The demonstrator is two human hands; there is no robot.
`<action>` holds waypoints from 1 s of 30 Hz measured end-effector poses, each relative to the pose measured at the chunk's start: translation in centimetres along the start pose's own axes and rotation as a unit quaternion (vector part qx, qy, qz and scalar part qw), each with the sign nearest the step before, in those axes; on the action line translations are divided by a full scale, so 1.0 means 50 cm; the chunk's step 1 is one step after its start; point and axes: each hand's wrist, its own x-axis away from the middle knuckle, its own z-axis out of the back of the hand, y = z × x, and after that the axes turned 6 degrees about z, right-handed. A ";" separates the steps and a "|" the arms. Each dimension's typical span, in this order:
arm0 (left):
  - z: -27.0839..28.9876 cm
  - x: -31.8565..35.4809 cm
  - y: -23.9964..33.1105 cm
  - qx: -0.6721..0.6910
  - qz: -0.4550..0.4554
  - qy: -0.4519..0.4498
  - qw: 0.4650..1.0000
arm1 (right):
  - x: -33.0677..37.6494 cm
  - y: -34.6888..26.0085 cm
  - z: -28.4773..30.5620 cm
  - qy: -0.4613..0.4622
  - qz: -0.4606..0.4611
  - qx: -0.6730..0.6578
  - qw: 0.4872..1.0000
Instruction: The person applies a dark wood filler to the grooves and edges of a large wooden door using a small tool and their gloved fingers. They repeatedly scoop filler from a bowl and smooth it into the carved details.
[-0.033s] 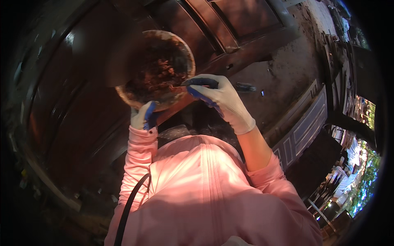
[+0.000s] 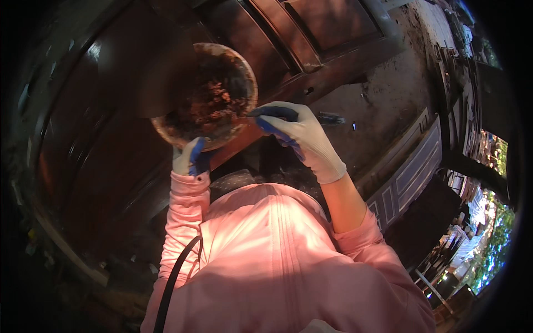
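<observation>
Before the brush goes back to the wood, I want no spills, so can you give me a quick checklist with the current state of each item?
1. Bowl supported: ok, the left hand grips it from below at the near rim.
2. Bowl level: cannot tell, the fisheye bends it; the dark reddish-brown contents sit inside the rim.
3. Tool held: ok, the right hand is closed round a dark-handled tool at the bowl's right edge.
4. Tool tip loaded: cannot tell, the tip is hidden against the bowl.
5. Gloves on: ok, both hands wear white gloves with blue palms.
6. Wooden door panel within reach: ok, it lies right behind the bowl.
</observation>
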 end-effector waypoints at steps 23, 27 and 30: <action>-0.091 -0.110 -0.153 -0.192 -0.163 0.476 0.843 | -0.277 0.258 0.228 -0.060 0.333 0.347 0.875; -0.116 -0.108 -0.209 -0.464 -0.196 0.442 0.742 | -0.283 0.264 0.223 -0.082 0.354 0.365 0.857; -0.140 -0.112 -0.199 -0.524 -0.179 0.437 0.708 | -0.279 0.267 0.212 -0.077 0.376 0.382 0.841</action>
